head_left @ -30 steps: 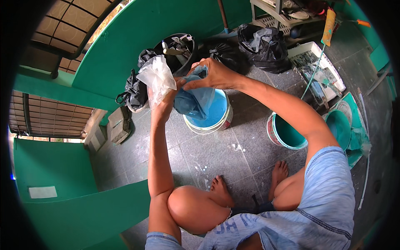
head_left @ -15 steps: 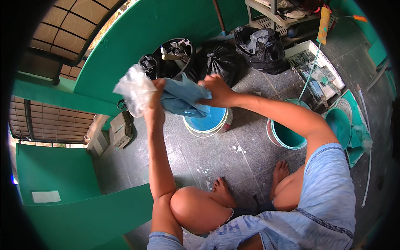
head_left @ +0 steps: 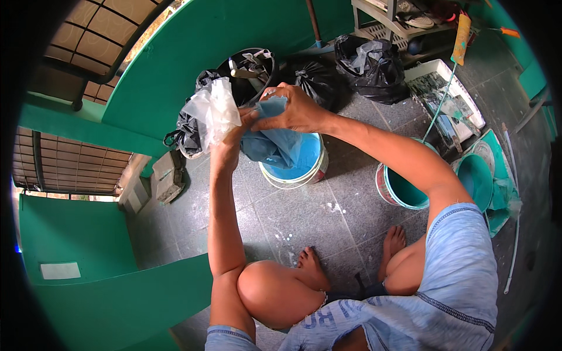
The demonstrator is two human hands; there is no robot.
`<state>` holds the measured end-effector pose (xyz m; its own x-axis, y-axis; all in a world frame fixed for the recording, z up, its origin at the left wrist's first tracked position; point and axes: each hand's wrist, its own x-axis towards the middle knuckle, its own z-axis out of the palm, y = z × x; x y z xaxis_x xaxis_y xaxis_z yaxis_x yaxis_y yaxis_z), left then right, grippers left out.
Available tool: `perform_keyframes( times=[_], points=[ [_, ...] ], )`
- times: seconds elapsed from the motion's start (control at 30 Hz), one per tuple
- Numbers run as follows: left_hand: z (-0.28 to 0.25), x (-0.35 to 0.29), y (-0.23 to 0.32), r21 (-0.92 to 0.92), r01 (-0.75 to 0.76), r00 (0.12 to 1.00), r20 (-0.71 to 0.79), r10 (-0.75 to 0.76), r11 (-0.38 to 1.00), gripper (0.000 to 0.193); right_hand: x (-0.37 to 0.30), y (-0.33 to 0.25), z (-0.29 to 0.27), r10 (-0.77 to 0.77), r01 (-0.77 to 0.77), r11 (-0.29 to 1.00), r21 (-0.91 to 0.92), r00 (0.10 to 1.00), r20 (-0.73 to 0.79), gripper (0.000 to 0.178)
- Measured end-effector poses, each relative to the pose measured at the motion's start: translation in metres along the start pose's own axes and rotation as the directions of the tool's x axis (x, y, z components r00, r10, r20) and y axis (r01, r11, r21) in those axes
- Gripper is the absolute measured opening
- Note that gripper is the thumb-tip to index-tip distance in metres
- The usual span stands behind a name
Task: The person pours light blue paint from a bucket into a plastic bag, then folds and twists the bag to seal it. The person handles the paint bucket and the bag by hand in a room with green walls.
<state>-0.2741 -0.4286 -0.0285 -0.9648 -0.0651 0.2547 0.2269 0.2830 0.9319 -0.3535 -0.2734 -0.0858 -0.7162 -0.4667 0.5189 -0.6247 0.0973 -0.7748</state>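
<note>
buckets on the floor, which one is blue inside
The left bucket, partly hidden by the held blue plastic; the right bucket and the tub beside it are green inside.

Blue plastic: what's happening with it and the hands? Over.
Left hand, right hand: both gripping blue plastic. Whitish plastic bunched at left hand. Blue plastic hiding part of bucket's opening.

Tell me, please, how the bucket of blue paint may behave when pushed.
The bucket is probably heavy, since blue paint shows inside. Standing upright on flat tiles, it may slide rather than tip. Its open top could let paint slosh out.
</note>
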Motion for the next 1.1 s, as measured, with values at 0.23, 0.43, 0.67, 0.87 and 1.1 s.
perform_keyframes(
  times=[0.23, 0.43, 0.67, 0.87, 1.1],
  points=[
    [0.002, -0.001, -0.003, -0.102, 0.012, 0.996, -0.081, -0.02, 0.995, 0.021, -0.021, 0.024, 0.011, -0.103, 0.102, 0.988, -0.118, 0.995, -0.003, 0.033],
    [-0.009, 0.0, 0.001, -0.125, -0.02, 0.995, -0.096, 0.008, 0.992, 0.021, -0.047, 0.047, 0.016, -0.045, 0.055, 0.971, -0.232, 0.998, 0.047, 0.035],
    [-0.008, 0.0, 0.002, -0.099, 0.023, 0.998, -0.053, -0.028, 0.995, 0.024, -0.036, 0.028, 0.006, 0.057, -0.037, 0.98, -0.195, 0.994, 0.097, 0.058],
    [0.01, -0.002, -0.006, -0.076, 0.045, 0.999, -0.004, -0.046, 0.996, 0.019, -0.003, 0.007, 0.009, -0.192, 0.186, 0.981, -0.055, 0.971, -0.142, 0.038],
    [0.006, -0.002, -0.003, -0.045, 0.035, 0.996, -0.079, -0.039, 0.998, 0.019, -0.033, 0.02, 0.012, -0.023, 0.029, 0.971, -0.239, 0.999, 0.029, 0.035]
  ],
)
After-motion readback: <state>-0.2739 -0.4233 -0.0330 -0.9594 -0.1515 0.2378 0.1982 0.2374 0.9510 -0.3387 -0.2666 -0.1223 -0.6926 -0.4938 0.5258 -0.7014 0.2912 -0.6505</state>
